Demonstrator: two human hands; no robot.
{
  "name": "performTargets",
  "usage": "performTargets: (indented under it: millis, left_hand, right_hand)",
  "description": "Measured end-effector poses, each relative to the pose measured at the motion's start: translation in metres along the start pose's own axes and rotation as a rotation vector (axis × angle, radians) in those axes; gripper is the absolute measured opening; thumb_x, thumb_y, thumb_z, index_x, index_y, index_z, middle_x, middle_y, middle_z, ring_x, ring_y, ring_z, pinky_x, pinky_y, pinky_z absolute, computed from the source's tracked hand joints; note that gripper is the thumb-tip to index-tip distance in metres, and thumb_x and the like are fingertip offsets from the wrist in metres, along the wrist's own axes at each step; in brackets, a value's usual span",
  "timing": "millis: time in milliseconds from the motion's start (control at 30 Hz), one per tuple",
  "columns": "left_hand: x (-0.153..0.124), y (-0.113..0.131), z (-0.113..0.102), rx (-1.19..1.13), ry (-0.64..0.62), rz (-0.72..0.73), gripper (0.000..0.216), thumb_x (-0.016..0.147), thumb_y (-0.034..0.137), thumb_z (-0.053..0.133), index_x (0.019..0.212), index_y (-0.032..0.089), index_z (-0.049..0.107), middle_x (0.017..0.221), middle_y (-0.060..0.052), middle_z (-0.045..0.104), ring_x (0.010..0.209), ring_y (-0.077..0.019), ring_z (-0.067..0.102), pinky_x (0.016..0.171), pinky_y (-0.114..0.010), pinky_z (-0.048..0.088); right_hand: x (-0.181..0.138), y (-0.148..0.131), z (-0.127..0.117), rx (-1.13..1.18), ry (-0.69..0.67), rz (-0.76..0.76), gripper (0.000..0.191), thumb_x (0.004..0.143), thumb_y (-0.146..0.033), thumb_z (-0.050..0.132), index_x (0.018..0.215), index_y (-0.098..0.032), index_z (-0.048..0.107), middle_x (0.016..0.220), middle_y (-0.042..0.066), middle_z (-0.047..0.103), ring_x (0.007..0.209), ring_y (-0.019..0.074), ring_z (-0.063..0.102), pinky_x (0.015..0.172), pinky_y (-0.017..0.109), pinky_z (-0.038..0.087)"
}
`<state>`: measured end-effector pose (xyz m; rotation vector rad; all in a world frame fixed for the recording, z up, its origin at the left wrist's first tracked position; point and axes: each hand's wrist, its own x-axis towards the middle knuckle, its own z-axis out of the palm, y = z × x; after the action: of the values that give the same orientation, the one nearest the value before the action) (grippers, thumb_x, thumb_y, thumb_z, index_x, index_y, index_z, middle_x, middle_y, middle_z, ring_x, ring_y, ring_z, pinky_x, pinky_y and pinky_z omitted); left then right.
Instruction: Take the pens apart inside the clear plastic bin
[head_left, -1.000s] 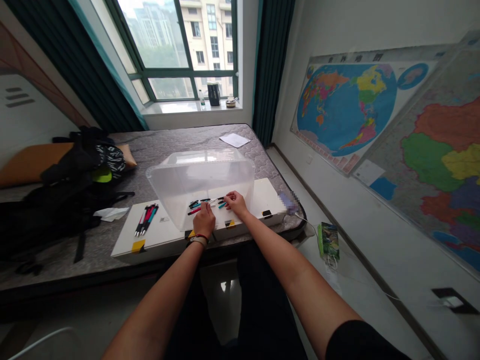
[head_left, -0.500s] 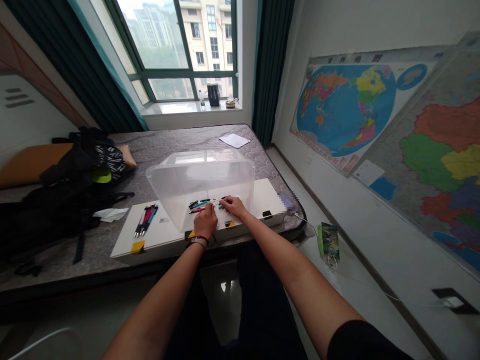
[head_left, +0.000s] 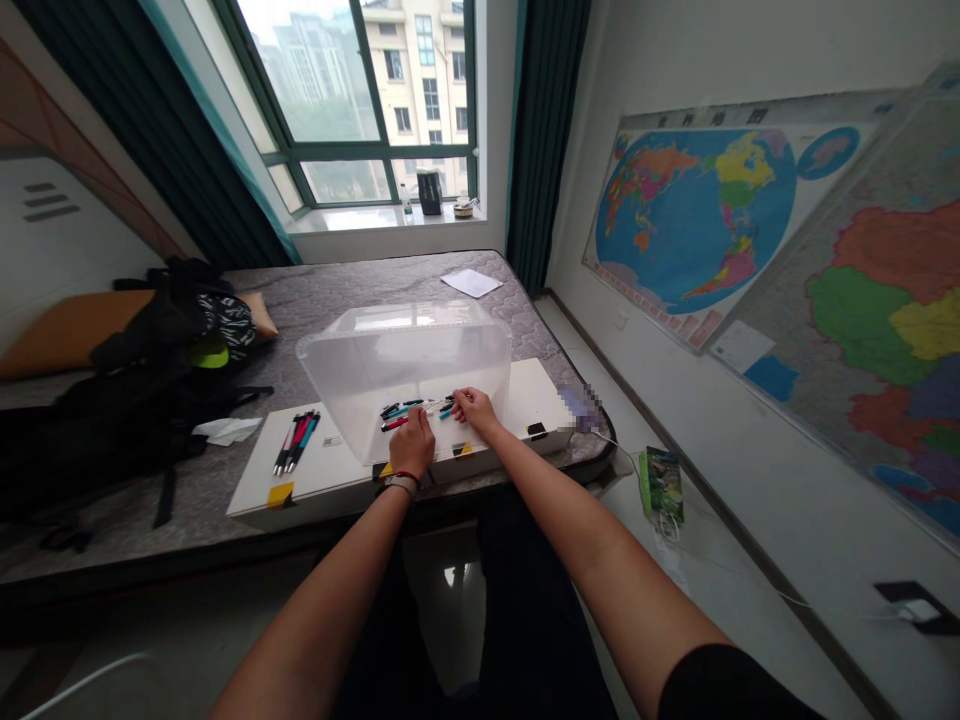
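Note:
My left hand (head_left: 412, 441) is closed in a pinch at the open front of a clear plastic bin (head_left: 405, 358) lying on its side. A thin pale piece shows at its fingertips, too small to name. To its right, my right hand (head_left: 475, 411) pinches a small dark, slim piece that looks like part of a pen. Several loose pens and pen pieces (head_left: 397, 411), black, teal and red, lie in the bin around the hands. On the left of the white box (head_left: 251, 462), several assembled pens (head_left: 297, 442) lie side by side.
The white box, with yellow and black tape, rests on a grey mattress (head_left: 397, 275). A black backpack (head_left: 112, 390) and a crumpled tissue (head_left: 226, 431) lie at left. A paper sheet (head_left: 471, 282) is behind the bin. A cable runs to a green box (head_left: 661, 485) at right.
My right hand has moved slightly up and right, away from the left hand, with a dark piece now showing at its fingertips. The left hand stays nearly in place.

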<state>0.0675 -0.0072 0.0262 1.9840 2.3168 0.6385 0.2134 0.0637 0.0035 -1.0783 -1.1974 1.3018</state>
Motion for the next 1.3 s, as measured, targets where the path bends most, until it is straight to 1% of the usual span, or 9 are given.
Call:
performTargets:
  millis: [167, 300, 433, 633, 800, 867, 967, 1133, 1300]
  left_hand:
    - [-0.001, 0.001, -0.002, 0.047, -0.012, 0.035, 0.043, 0.101, 0.038, 0.022, 0.121, 0.018, 0.054, 0.085, -0.01, 0.069, 0.077, -0.023, 0.067, 0.066, -0.029, 0.042]
    - [-0.001, 0.001, -0.002, 0.059, -0.014, 0.064, 0.044, 0.102, 0.039, 0.021, 0.122, 0.019, 0.054, 0.085, -0.011, 0.07, 0.077, -0.0233, 0.066, 0.066, -0.029, 0.042]
    - [-0.001, 0.0, -0.002, 0.043, -0.008, 0.093, 0.044, 0.101, 0.04, 0.023, 0.121, 0.018, 0.055, 0.086, -0.011, 0.07, 0.076, -0.0231, 0.067, 0.067, -0.029, 0.042]
    - [-0.001, -0.002, 0.0, 0.033, 0.002, 0.08, 0.044, 0.102, 0.042, 0.022, 0.121, 0.02, 0.055, 0.087, -0.01, 0.071, 0.078, -0.0233, 0.067, 0.067, -0.03, 0.042]
    - [0.001, -0.004, 0.004, -0.022, 0.03, 0.013, 0.043, 0.102, 0.041, 0.019, 0.12, 0.02, 0.052, 0.087, -0.01, 0.071, 0.075, -0.0233, 0.067, 0.062, -0.029, 0.039]
    - [0.001, -0.004, 0.005, -0.026, 0.03, 0.006, 0.042, 0.102, 0.041, 0.019, 0.119, 0.02, 0.052, 0.088, -0.01, 0.071, 0.076, -0.0236, 0.067, 0.061, -0.029, 0.038]
    - [0.002, -0.004, 0.005, -0.019, 0.026, 0.002, 0.042, 0.102, 0.041, 0.019, 0.118, 0.02, 0.052, 0.088, -0.01, 0.071, 0.076, -0.0237, 0.067, 0.061, -0.029, 0.038]
    - [0.001, -0.004, 0.006, -0.015, 0.034, 0.007, 0.042, 0.102, 0.041, 0.02, 0.119, 0.02, 0.052, 0.088, -0.01, 0.071, 0.076, -0.0233, 0.067, 0.062, -0.029, 0.038]
    - [0.001, -0.003, 0.005, -0.014, 0.025, 0.007, 0.042, 0.102, 0.04, 0.021, 0.119, 0.019, 0.053, 0.087, -0.01, 0.07, 0.077, -0.0228, 0.067, 0.063, -0.029, 0.039]
  right_hand:
    - [0.002, 0.004, 0.0, -0.025, 0.009, 0.001, 0.028, 0.086, -0.042, 0.06, 0.077, -0.016, 0.06, 0.06, 0.001, 0.065, 0.044, 0.0083, 0.053, 0.044, 0.018, 0.042]
    - [0.0, 0.004, -0.001, -0.058, -0.077, -0.03, 0.04, 0.087, -0.052, 0.055, 0.077, -0.015, 0.064, 0.061, 0.003, 0.065, 0.045, 0.0093, 0.054, 0.044, 0.019, 0.042]
    - [-0.002, 0.001, -0.002, -0.176, -0.163, -0.099, 0.04, 0.079, -0.055, 0.065, 0.074, -0.015, 0.067, 0.06, 0.001, 0.063, 0.049, 0.0101, 0.054, 0.049, 0.02, 0.042]
    - [-0.002, 0.001, -0.005, -0.207, -0.158, -0.128, 0.032, 0.076, -0.048, 0.069, 0.075, -0.016, 0.068, 0.06, -0.002, 0.061, 0.051, 0.0111, 0.053, 0.053, 0.023, 0.043]
    - [-0.007, 0.0, 0.002, -0.543, -0.184, -0.243, 0.016, 0.069, -0.028, 0.077, 0.077, -0.018, 0.068, 0.07, 0.0, 0.066, 0.064, 0.0137, 0.059, 0.063, 0.024, 0.044]
    - [-0.009, -0.001, 0.006, -0.676, -0.191, -0.271, 0.012, 0.069, -0.018, 0.074, 0.08, -0.018, 0.069, 0.074, 0.0, 0.067, 0.067, 0.0137, 0.06, 0.066, 0.024, 0.044]
    - [-0.011, -0.002, 0.009, -0.783, -0.172, -0.29, 0.012, 0.072, -0.014, 0.068, 0.083, -0.019, 0.07, 0.079, 0.001, 0.07, 0.071, 0.014, 0.061, 0.07, 0.024, 0.045]
    - [-0.012, 0.0, 0.008, -0.816, -0.115, -0.347, 0.015, 0.077, -0.013, 0.064, 0.089, -0.02, 0.072, 0.093, 0.004, 0.073, 0.087, 0.0176, 0.064, 0.083, 0.026, 0.047]
    - [-0.012, 0.0, 0.007, -0.75, -0.101, -0.337, 0.02, 0.08, -0.01, 0.061, 0.092, -0.021, 0.073, 0.097, 0.004, 0.074, 0.09, 0.0173, 0.066, 0.085, 0.025, 0.047]
